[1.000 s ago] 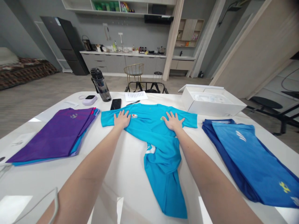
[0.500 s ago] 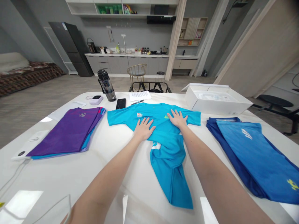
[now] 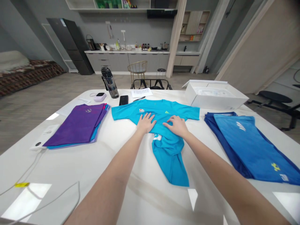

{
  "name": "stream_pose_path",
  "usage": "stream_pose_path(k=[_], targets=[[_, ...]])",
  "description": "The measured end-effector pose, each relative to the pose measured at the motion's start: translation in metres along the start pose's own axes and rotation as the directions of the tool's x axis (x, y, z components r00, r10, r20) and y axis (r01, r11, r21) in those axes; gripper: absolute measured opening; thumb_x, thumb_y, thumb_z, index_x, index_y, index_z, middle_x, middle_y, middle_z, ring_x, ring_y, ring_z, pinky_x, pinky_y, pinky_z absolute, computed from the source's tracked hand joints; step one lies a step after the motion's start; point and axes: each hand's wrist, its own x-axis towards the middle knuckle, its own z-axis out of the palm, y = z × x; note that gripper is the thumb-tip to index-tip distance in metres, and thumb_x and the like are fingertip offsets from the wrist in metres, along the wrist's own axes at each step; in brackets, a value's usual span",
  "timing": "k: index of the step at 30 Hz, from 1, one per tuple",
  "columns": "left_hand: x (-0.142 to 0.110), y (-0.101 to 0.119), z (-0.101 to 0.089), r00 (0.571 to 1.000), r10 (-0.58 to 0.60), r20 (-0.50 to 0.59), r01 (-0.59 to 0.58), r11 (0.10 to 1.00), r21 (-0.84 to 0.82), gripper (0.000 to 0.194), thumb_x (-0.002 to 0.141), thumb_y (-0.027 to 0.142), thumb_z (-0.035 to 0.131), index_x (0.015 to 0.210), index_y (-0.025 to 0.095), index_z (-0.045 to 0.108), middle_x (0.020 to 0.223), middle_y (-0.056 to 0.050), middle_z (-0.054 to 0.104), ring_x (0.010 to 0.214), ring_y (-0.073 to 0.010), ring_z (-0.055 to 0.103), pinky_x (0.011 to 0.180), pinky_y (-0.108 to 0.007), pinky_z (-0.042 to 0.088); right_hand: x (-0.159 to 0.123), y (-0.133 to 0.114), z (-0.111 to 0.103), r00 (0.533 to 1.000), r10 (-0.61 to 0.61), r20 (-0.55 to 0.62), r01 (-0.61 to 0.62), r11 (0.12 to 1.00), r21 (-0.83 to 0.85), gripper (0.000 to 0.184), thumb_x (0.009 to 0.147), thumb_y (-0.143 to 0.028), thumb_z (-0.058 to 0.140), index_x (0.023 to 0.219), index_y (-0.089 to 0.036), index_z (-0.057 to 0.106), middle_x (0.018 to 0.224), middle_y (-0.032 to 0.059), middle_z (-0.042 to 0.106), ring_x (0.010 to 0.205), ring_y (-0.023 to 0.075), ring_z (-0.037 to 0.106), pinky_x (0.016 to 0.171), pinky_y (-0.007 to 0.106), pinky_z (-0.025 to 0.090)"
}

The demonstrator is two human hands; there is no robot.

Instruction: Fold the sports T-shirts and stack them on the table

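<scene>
A turquoise T-shirt (image 3: 161,107) lies on the white table, its collar and sleeves spread toward the far side. Its lower part is bunched and twisted, trailing toward me. My left hand (image 3: 146,123) rests flat on the chest below a small white-and-red logo, fingers spread. On the other side, my right hand (image 3: 177,125) touches the bunched cloth below a yellow-green logo. Its fingers are bent and partly apart, with no cloth visibly pinched between them.
Folded purple clothes (image 3: 77,125) are stacked at left, folded blue clothes (image 3: 248,143) at right. Behind stand a bottle (image 3: 110,83), a phone (image 3: 123,100), a pen (image 3: 139,99), papers (image 3: 141,92) and an open white box (image 3: 215,95). A cable (image 3: 78,190) crosses the near left.
My right hand has slid from the shirt's chest logo down toward me, its fingers now bent. My left hand stays nearly in place on the cloth. The camera view has shifted slightly.
</scene>
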Motion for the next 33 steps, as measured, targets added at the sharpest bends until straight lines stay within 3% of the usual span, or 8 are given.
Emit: stream_pose_path(k=[5,10,16,20,23,25,29,33], targets=[[-0.005,0.007,-0.007,0.999,-0.001,-0.048,0.003,0.999,0.036,0.055,0.103,0.05,0.029,0.151,0.029,0.048,0.161,-0.005,0.04,0.151,-0.027,0.03,0.125,-0.056,0.013,-0.043,-0.01,-0.017,0.992,0.013,0.123,-0.007,0.999,-0.051,0.054,0.088,-0.069,0.06,0.113,-0.023,0.072,0.121,0.0131,0.065,0.116,0.0316,0.056,0.097,0.043,0.041],[-0.021,0.019,-0.024,0.974,0.179,-0.142,-0.17,0.983,0.07,0.044,0.102,0.026,0.033,0.13,0.021,0.066,0.146,-0.009,0.058,0.144,-0.0233,0.042,0.127,-0.05,0.011,-0.062,-0.001,-0.034,0.971,0.151,0.184,-0.146,0.988,-0.043,0.03,0.087,-0.05,0.067,0.1,-0.023,0.07,0.114,0.0086,0.069,0.114,0.0302,0.058,0.091,0.041,0.042],[-0.051,0.059,-0.042,0.959,0.231,-0.166,-0.264,0.941,-0.214,0.053,0.085,0.016,0.049,0.137,0.018,0.061,0.143,-0.007,0.061,0.134,-0.0212,0.053,0.12,-0.038,0.033,-0.079,0.0,-0.049,0.978,0.179,0.11,-0.196,0.965,0.175,0.016,0.083,-0.03,0.066,0.096,-0.022,0.069,0.09,0.0028,0.071,0.088,0.0218,0.062,0.079,0.032,0.043],[-0.085,0.093,-0.063,0.89,0.431,-0.149,-0.453,0.794,-0.405,0.055,0.082,0.022,0.057,0.137,0.021,0.061,0.138,-0.006,0.065,0.126,-0.023,0.059,0.113,-0.037,0.041,-0.098,-0.028,-0.067,0.996,0.047,0.07,-0.079,0.797,0.599,0.032,0.081,-0.049,0.068,0.093,-0.019,0.071,0.07,-0.0013,0.061,0.064,0.0157,0.052,0.06,0.027,0.04],[-0.115,0.101,-0.083,0.926,0.355,-0.127,-0.362,0.744,-0.562,0.035,0.085,0.024,0.054,0.115,0.02,0.071,0.113,-0.005,0.075,0.102,-0.0208,0.068,0.093,-0.031,0.052,-0.12,-0.052,-0.08,0.989,-0.078,0.129,-0.06,0.58,0.813,0.044,0.084,-0.059,0.066,0.096,-0.018,0.07,0.069,-0.0014,0.06,0.059,0.0136,0.049,0.054,0.026,0.039],[-0.136,0.096,-0.094,0.944,0.316,-0.09,-0.303,0.733,-0.609,0.026,0.081,0.021,0.055,0.1,0.02,0.073,0.099,-0.003,0.075,0.091,-0.0193,0.068,0.086,-0.029,0.052,-0.136,-0.061,-0.082,0.988,-0.09,0.127,-0.063,0.518,0.853,0.045,0.086,-0.062,0.063,0.097,-0.018,0.069,0.075,0.0002,0.063,0.064,0.0144,0.054,0.058,0.027,0.043],[-0.179,0.071,-0.109,0.93,0.368,0.005,-0.289,0.738,-0.609,0.024,0.073,0.014,0.056,0.09,0.021,0.071,0.094,-0.002,0.071,0.088,-0.0181,0.065,0.084,-0.028,0.051,-0.167,-0.06,-0.067,0.993,-0.108,0.05,0.043,0.715,0.698,0.042,0.088,-0.061,0.062,0.101,-0.021,0.069,0.101,0.0067,0.07,0.09,0.0212,0.063,0.081,0.034,0.051],[-0.226,0.037,-0.122,0.932,0.361,0.045,-0.283,0.796,-0.534,0.021,0.072,0.013,0.048,0.079,0.022,0.066,0.085,-0.002,0.066,0.083,-0.0179,0.062,0.081,-0.029,0.049,-0.196,-0.053,-0.048,0.968,-0.209,0.14,0.144,0.917,0.373,0.055,0.091,-0.058,0.061,0.136,-0.026,0.057,0.135,0.0112,0.061,0.125,0.0293,0.055,0.103,0.044,0.042]])
